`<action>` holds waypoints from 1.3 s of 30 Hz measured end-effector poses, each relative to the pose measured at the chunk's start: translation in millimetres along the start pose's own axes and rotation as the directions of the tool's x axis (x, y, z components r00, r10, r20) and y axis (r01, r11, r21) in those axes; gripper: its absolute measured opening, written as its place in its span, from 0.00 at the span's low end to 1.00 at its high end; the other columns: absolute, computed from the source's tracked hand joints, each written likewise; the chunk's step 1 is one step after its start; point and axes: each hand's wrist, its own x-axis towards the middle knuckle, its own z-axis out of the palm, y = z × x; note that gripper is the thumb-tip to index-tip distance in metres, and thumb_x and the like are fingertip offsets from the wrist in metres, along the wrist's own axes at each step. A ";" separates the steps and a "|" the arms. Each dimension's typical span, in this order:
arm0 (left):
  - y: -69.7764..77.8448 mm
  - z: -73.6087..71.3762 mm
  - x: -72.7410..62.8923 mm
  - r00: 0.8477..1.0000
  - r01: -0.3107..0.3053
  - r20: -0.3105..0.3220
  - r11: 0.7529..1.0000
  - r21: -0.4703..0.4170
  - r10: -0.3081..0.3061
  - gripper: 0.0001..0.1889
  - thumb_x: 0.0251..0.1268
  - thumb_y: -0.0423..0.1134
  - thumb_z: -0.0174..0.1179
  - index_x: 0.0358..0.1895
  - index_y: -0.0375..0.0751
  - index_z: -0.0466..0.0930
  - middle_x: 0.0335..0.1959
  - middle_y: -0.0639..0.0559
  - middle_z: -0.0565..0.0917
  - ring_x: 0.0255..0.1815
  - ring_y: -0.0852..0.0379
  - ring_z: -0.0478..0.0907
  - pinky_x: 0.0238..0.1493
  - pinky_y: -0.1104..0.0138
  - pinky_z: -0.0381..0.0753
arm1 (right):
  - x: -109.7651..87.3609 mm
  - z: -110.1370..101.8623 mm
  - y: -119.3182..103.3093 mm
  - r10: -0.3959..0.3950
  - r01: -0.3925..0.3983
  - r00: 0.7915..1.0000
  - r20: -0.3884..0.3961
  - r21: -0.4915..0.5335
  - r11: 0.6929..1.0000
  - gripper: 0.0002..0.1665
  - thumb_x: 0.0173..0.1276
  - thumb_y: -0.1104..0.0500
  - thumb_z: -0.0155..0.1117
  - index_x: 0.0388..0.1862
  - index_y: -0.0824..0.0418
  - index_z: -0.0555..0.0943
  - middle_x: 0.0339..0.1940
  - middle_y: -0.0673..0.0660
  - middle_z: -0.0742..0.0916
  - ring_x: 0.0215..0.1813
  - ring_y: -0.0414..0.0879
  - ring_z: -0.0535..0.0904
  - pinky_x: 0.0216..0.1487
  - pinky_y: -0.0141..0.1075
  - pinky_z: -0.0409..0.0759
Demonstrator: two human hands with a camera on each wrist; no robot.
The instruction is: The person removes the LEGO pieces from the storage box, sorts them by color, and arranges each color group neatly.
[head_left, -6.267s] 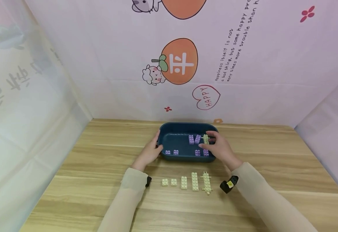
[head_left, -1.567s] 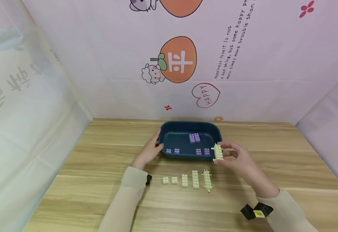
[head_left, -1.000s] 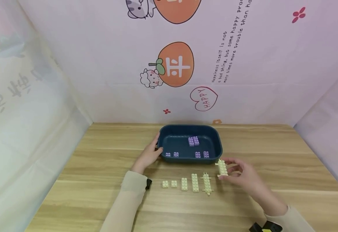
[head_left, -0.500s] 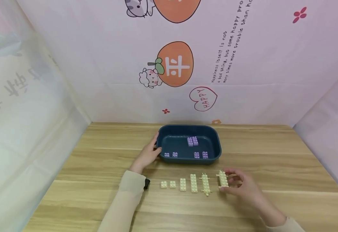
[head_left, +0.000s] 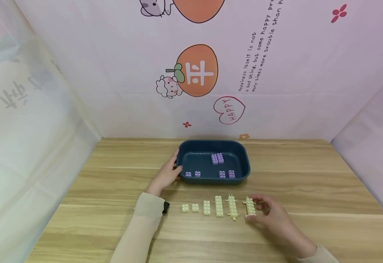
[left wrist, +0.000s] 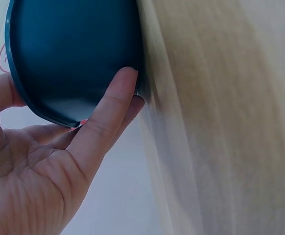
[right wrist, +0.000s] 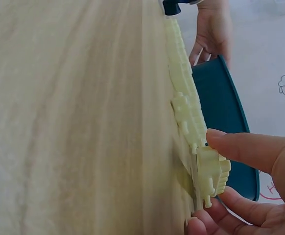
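Note:
My right hand pinches a pale yellow toy brick with side pegs between thumb and fingers, at the right end of a row of bricks. In the right wrist view, the held brick is tilted close to the tabletop; whether it touches is unclear. My left hand grips the left end of a dark blue tray, thumb at the front corner and fingers behind. The left wrist view shows that hand against the tray wall. Several purple bricks lie inside the tray.
Left of the held brick, a similar pegged yellow brick, a long one, a medium one and two small ones line up on the wooden table. A printed curtain hangs behind.
My right hand has taken the pegged yellow brick out of the tray, around its right end, and lowered it to the row's right end. My left hand has stayed on the tray.

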 end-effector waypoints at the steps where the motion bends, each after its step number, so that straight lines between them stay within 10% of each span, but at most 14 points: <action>1: 0.1 -0.1 0.0 1.000 -0.001 -0.001 1.000 0.000 0.001 0.37 0.74 0.36 0.48 0.79 0.57 0.40 0.78 0.42 0.54 0.51 0.44 0.81 0.46 0.59 0.83 | 0.3 0.9 0.0 0.004 -0.004 1.000 -0.005 -0.003 1.000 0.42 0.47 0.57 0.79 0.61 0.66 0.74 0.50 0.59 0.83 0.47 0.47 0.75 0.44 0.32 0.74; 39: -2.5 -0.3 0.9 1.000 0.001 0.002 1.000 -0.026 -0.001 0.37 0.75 0.37 0.48 0.79 0.58 0.40 0.77 0.42 0.55 0.61 0.43 0.75 0.48 0.60 0.83 | 3.4 9.5 -1.0 -0.046 0.043 0.998 -0.042 -0.086 0.995 0.44 0.43 0.58 0.81 0.61 0.65 0.73 0.50 0.59 0.81 0.45 0.47 0.72 0.47 0.34 0.74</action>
